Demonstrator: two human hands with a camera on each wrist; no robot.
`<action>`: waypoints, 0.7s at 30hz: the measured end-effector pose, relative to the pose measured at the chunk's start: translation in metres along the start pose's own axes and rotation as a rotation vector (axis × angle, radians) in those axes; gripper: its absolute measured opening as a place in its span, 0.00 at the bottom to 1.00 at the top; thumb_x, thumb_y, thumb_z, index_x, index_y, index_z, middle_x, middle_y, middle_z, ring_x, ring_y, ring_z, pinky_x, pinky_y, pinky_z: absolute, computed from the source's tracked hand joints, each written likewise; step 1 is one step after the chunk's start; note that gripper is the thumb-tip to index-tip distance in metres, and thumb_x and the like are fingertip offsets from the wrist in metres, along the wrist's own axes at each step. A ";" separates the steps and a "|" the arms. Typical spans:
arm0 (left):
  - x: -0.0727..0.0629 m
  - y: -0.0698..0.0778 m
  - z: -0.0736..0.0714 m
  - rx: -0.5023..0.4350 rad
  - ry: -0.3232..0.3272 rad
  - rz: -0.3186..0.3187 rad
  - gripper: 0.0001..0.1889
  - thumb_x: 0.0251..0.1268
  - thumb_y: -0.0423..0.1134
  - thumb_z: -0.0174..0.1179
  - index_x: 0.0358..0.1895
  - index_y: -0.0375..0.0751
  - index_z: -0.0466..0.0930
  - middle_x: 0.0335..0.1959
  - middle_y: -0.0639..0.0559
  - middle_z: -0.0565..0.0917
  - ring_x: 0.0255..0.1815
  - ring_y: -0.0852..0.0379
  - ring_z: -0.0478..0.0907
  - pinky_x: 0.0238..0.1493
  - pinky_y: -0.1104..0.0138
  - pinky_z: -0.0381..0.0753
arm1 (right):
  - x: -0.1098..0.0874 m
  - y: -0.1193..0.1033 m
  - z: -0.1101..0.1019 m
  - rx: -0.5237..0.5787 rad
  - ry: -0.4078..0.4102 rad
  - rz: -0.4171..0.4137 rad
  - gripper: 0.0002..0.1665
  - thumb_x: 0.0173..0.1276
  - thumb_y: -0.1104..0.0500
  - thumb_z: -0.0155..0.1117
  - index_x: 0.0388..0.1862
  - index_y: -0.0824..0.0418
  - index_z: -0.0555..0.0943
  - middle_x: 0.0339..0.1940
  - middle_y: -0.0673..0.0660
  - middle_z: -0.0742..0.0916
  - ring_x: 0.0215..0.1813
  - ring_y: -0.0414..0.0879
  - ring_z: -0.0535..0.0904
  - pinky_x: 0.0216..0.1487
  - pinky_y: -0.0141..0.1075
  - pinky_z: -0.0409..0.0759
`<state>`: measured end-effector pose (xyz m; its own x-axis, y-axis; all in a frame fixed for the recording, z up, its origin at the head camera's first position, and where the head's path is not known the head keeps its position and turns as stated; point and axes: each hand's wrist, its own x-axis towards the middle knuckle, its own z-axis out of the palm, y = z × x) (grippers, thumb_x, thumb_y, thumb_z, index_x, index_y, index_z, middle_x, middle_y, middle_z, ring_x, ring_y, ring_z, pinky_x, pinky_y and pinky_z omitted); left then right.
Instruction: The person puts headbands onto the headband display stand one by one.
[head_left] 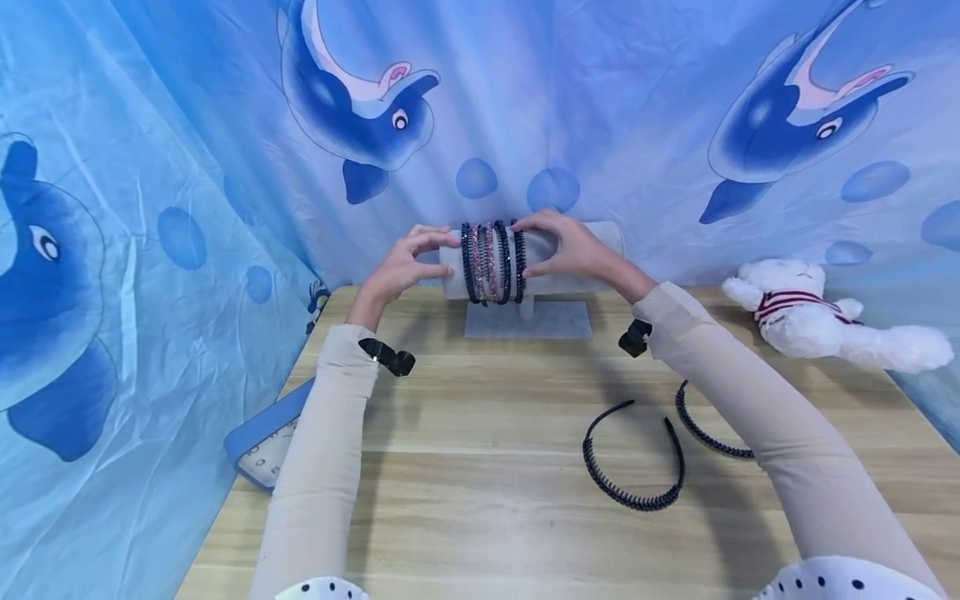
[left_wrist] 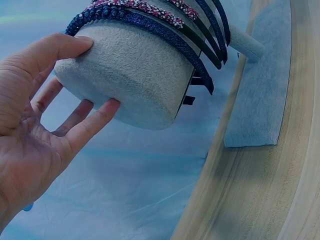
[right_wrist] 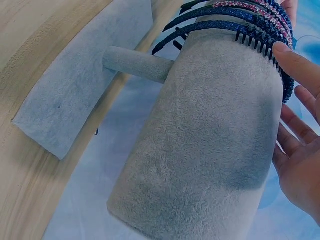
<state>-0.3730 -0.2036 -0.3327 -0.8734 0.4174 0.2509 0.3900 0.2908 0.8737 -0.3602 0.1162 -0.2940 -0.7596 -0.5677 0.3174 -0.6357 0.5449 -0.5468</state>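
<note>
A grey plush headband stand [head_left: 611,250] carries several headbands side by side, some dark and glittery, others with pink and silver stones [head_left: 492,262]. My left hand [head_left: 397,267] holds the stand's left end, thumb on the near side and the other fingers spread over the far side, as the left wrist view shows. With my right hand [head_left: 567,246] I hold the rightmost dark headband [head_left: 519,267] on the roll. In the right wrist view its comb teeth [right_wrist: 255,45] show and my thumb [right_wrist: 295,62] presses beside them; the far fingertips are partly hidden.
Two black toothed headbands lie on the wooden table, one in front [head_left: 633,500], the other [head_left: 705,437] partly behind my right forearm. A white plush toy [head_left: 798,308] lies at the right. A blue-framed clock-like object [head_left: 258,433] is partly covered by my left sleeve. Dolphin-print curtain hangs behind.
</note>
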 end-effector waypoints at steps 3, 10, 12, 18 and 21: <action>-0.001 0.001 0.000 -0.001 -0.001 -0.001 0.27 0.61 0.29 0.70 0.65 0.35 0.78 0.78 0.45 0.64 0.75 0.43 0.62 0.80 0.47 0.60 | -0.002 -0.002 -0.002 -0.014 -0.009 -0.010 0.44 0.51 0.60 0.84 0.69 0.59 0.77 0.71 0.59 0.78 0.76 0.56 0.68 0.84 0.52 0.55; -0.001 0.003 0.002 0.011 0.008 -0.014 0.26 0.60 0.30 0.71 0.63 0.37 0.80 0.76 0.47 0.66 0.74 0.46 0.63 0.79 0.48 0.62 | -0.013 -0.004 -0.003 -0.035 -0.029 -0.056 0.43 0.52 0.61 0.83 0.68 0.62 0.77 0.72 0.62 0.78 0.79 0.60 0.64 0.86 0.51 0.48; -0.002 0.003 0.002 0.010 0.009 -0.018 0.26 0.60 0.30 0.71 0.63 0.37 0.80 0.76 0.48 0.66 0.74 0.46 0.63 0.78 0.48 0.62 | -0.018 -0.006 -0.004 -0.036 -0.033 -0.072 0.43 0.52 0.62 0.84 0.67 0.62 0.77 0.71 0.62 0.79 0.79 0.60 0.65 0.85 0.52 0.52; -0.002 0.007 0.003 -0.007 0.008 -0.041 0.27 0.60 0.28 0.69 0.65 0.35 0.77 0.77 0.48 0.64 0.76 0.44 0.62 0.79 0.47 0.62 | -0.037 -0.009 -0.006 -0.057 -0.050 -0.144 0.41 0.51 0.62 0.84 0.64 0.65 0.79 0.66 0.64 0.82 0.72 0.60 0.72 0.79 0.55 0.64; -0.004 0.012 0.002 -0.016 0.006 -0.051 0.28 0.60 0.27 0.68 0.66 0.33 0.76 0.78 0.46 0.63 0.77 0.42 0.61 0.78 0.47 0.64 | -0.048 -0.010 -0.007 -0.051 -0.066 -0.181 0.39 0.51 0.62 0.84 0.63 0.66 0.79 0.64 0.64 0.83 0.69 0.60 0.75 0.76 0.55 0.69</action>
<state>-0.3638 -0.1998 -0.3238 -0.8937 0.3975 0.2081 0.3402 0.2978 0.8920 -0.3186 0.1421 -0.2989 -0.6225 -0.6976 0.3548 -0.7687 0.4597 -0.4448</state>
